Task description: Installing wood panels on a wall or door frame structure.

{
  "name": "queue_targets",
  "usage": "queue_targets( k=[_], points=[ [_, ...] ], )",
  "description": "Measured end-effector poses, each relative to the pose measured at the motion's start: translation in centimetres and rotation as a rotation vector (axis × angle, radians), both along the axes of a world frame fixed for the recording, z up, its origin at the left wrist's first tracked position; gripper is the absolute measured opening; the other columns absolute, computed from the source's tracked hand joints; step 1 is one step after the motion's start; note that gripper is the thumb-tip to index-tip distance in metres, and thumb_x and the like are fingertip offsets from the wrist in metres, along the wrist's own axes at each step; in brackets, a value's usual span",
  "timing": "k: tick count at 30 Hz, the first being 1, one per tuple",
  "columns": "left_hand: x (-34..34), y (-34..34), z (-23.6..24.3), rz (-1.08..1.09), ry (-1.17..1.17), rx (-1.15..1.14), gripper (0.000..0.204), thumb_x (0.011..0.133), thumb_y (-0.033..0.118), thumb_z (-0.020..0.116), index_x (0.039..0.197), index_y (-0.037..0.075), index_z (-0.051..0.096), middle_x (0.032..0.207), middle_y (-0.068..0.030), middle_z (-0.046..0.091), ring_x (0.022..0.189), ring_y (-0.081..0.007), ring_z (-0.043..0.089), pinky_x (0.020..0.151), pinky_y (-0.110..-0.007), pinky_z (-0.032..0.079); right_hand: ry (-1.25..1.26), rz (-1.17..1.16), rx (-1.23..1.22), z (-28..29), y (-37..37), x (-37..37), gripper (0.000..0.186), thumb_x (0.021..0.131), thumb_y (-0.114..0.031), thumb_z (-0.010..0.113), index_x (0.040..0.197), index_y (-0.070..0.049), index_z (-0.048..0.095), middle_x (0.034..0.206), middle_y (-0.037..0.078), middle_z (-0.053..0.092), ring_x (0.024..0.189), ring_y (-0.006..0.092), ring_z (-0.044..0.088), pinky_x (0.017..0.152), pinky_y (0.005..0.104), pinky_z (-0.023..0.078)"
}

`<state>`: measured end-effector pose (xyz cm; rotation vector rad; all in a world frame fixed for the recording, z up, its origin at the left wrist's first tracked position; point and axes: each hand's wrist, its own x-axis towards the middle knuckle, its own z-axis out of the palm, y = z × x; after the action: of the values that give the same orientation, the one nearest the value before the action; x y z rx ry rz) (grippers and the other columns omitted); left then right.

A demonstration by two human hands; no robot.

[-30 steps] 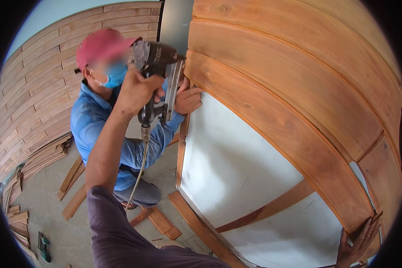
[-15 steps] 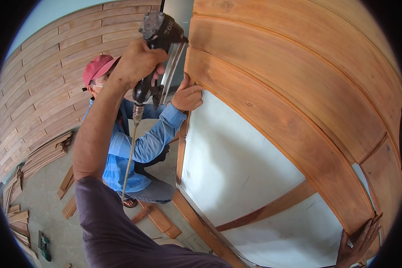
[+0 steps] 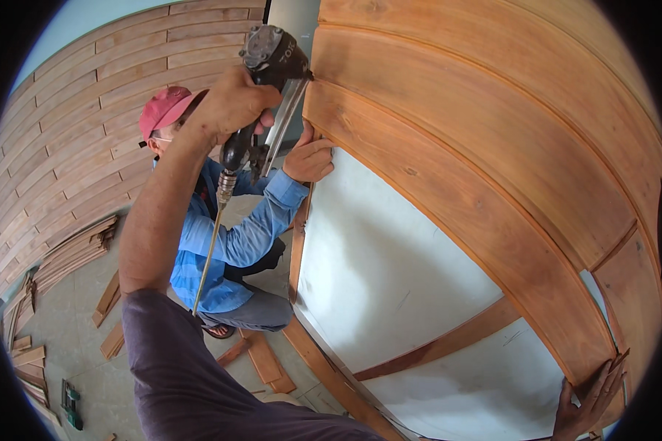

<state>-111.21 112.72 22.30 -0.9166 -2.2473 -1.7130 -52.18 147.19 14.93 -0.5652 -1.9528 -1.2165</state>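
My left hand [image 3: 235,106] is wrapped round the handle of a black air nail gun [image 3: 276,57]. The gun's nose meets the left end of the wooden planks, at the seam above the lowest plank [image 3: 419,176]. A thin air hose [image 3: 210,261] hangs from the handle's brass coupling. At the lower right, my right hand [image 3: 588,404] lies against the far end of that lowest plank, fingers stretched out and thumb apart. A co-worker's hand [image 3: 310,156] presses the same plank's left end from below.
The co-worker in a blue shirt [image 3: 213,290] and red cap [image 3: 171,110] crouches at left, behind my arm. Below the planks is a white wall panel [image 3: 382,257] with a wooden strip [image 3: 449,342]. Loose boards [image 3: 268,360] and a green-black tool [image 3: 71,404] lie on the floor.
My left hand and the nail gun have shifted slightly right and down, the nose now at the plank seam. The hose swung a little left. My right hand stays in place.
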Motion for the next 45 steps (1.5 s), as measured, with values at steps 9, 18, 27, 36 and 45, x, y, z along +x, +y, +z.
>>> queue_targets(
  k=[9, 18, 27, 36, 45],
  points=[
    [2.8, -1.4, -0.4, -0.015, -0.001, 0.078, 0.019, 0.081, 0.012, 0.062, 0.092, -0.002, 0.069, 0.057, -0.0061, 0.060, 0.045, -0.0111, 0.054, 0.043, -0.025, 0.043, -0.075, 0.004, 0.170, 2.2, -2.4, -2.2, 0.094, 0.079, -0.064, 0.071, 0.150, -0.012, 0.036, 0.149, 0.013, 0.045, 0.135, 0.0292, 0.047, 0.114, 0.0478, 0.036],
    [5.5, -2.0, -2.2, -0.005, 0.007, 0.149, 0.019, 0.081, 0.010, 0.063, 0.094, -0.002, 0.069, 0.059, -0.0068, 0.060, 0.046, -0.0125, 0.054, 0.045, -0.025, 0.043, -0.095, -0.015, 0.158, 2.7, -2.7, -2.2, 0.095, 0.079, -0.060, 0.074, 0.151, -0.012, 0.034, 0.145, 0.015, 0.050, 0.131, 0.0315, 0.051, 0.112, 0.0495, 0.038],
    [3.3, -1.4, -1.1, 0.002, 0.055, 0.095, 0.019, 0.081, 0.012, 0.065, 0.091, -0.004, 0.069, 0.059, -0.0082, 0.061, 0.046, -0.0140, 0.055, 0.044, -0.027, 0.043, -0.034, -0.006, 0.036, 1.1, -1.2, -0.5, 0.078, 0.080, -0.019, 0.076, 0.147, -0.001, 0.039, 0.150, 0.019, 0.042, 0.136, 0.0437, 0.040, 0.112, 0.0558, 0.036],
    [-1.0, -0.8, 1.8, 0.019, -0.015, -0.047, 0.019, 0.081, 0.015, 0.064, 0.086, -0.002, 0.069, 0.058, -0.0084, 0.061, 0.045, -0.0131, 0.055, 0.042, -0.027, 0.042, -0.056, -0.004, 0.003, 0.7, -0.8, 0.1, 0.077, 0.081, -0.020, 0.075, 0.147, -0.001, 0.039, 0.150, 0.019, 0.041, 0.137, 0.0433, 0.040, 0.112, 0.0553, 0.036],
    [-0.1, -0.7, 1.5, -0.039, -0.014, 0.068, 0.017, 0.082, 0.013, 0.063, 0.084, -0.003, 0.069, 0.057, -0.0083, 0.060, 0.045, -0.0129, 0.056, 0.043, -0.027, 0.044, -0.043, -0.002, 0.030, 0.7, -0.9, -0.3, 0.074, 0.084, -0.021, 0.072, 0.147, -0.001, 0.038, 0.150, 0.019, 0.040, 0.138, 0.0424, 0.039, 0.113, 0.0557, 0.035]
  ],
)
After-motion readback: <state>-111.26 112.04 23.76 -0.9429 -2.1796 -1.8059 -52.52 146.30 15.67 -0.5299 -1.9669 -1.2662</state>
